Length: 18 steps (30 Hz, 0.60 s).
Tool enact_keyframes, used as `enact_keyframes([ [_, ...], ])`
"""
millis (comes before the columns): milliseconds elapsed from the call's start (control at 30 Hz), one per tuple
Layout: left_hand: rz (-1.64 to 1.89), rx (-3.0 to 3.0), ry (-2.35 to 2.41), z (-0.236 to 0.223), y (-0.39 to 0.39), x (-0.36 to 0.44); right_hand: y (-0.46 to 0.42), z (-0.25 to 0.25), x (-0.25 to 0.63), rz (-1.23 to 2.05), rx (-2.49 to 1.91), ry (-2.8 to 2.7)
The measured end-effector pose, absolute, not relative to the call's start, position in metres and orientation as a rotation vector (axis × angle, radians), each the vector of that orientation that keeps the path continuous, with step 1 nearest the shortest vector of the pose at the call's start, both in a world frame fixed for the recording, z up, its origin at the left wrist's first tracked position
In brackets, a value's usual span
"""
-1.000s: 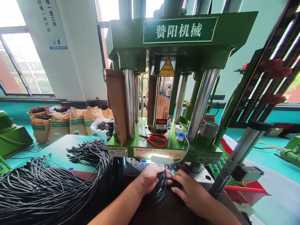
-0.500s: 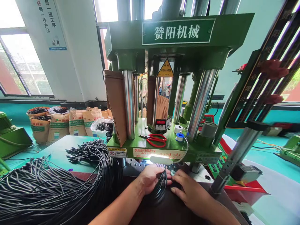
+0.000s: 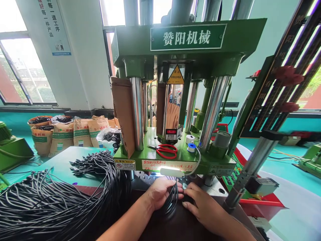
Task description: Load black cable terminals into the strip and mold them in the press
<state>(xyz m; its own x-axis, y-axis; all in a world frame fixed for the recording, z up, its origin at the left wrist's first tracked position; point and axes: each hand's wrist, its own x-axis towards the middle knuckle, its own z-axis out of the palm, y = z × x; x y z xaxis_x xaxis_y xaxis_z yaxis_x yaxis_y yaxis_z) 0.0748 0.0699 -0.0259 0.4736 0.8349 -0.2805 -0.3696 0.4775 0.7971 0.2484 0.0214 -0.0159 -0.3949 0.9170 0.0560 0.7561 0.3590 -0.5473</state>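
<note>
Since a second ago only the view has shifted: the machine (image 3: 184, 103) now sits slightly lower and further left in frame, both hands in the same pose. Two hands in shot, one bundle of black cables (image 3: 172, 202) in the left hand (image 3: 159, 194); strands overlap, can't count them. Bundle is low centre, over the dark worktop (image 3: 187, 224), just in front of the machine. Left hand: palm turned up, fingers curled round the cables, thumb on top, forearm in from bottom left. Right hand (image 3: 198, 201): back up, fingers bent, thumb and forefinger apart, tips just beside the left fingertips; can't tell if it has hold of anything. Forearm in from bottom right. On the machine base: 1 pair of red scissors (image 3: 163, 147), 1 blue-and-white spool (image 3: 192, 148), 1 small white piece (image 3: 190, 139) just behind it. 1 lit lamp (image 3: 172, 172) at the front edge, above the hands. 4 chrome posts (image 3: 137, 113), 2 front, 2 behind; 1 cardboard sheet (image 3: 122, 117) by the front left one. Left: 1 big cable pile (image 3: 62, 204), uncountable. Behind: at least 4 paper sacks (image 3: 81, 134).
</note>
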Motion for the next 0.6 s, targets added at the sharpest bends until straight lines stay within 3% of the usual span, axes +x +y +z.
enact_keyframes([
  [600,0.829,0.736,0.751,-0.0211,0.0673,0.0751,0.0215,-0.0133,0.2476,0.635,-1.467,-2.274],
])
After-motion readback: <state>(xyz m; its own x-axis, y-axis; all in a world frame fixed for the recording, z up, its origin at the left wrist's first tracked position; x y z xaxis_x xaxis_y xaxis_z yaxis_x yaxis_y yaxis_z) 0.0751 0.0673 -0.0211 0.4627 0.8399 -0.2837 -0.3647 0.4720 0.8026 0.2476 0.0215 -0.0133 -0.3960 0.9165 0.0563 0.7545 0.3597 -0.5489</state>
